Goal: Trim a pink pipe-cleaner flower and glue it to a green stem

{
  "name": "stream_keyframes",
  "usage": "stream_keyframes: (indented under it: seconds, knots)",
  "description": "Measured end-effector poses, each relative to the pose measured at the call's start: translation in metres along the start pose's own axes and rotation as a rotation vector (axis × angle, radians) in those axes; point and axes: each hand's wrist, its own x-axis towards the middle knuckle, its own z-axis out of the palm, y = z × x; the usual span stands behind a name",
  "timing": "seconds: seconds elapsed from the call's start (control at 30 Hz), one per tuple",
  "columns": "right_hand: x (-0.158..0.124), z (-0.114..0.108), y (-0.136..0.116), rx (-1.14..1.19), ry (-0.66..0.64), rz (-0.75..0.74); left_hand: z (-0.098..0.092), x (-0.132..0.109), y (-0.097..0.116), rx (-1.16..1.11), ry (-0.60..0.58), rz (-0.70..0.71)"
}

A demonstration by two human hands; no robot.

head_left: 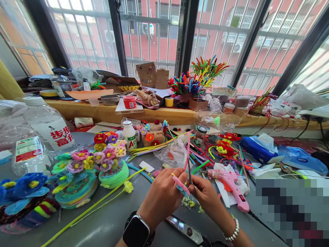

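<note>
My left hand (164, 192), with a smartwatch on the wrist and a ring on one finger, is closed around a small pink and blue pipe-cleaner piece (182, 187). My right hand (204, 193), with a bead bracelet on the wrist, pinches a thin upright stem (189, 169) right against that piece. A pink pipe cleaner (187, 151) rises from between the two hands. Both hands hover just above the grey table (113, 219), fingertips touching each other.
A pink glue gun (232, 183) lies right of my hands, scissors (183, 228) just below them. Pipe-cleaner flower baskets (102, 164) and water bottles (48, 128) stand left. Loose pipe cleaners, a plastic bag (174, 152), a small jar (201, 135) and blue tissue packs (259, 147) crowd the far side.
</note>
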Motion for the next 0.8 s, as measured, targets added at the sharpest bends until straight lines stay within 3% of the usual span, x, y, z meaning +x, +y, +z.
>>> stream_keyframes:
  seconds: [0.8]
  knots:
    - [-0.0006,-0.0013,-0.001,-0.053,0.007,-0.019,0.0006,-0.0002,-0.0002,-0.012,0.041,-0.02]
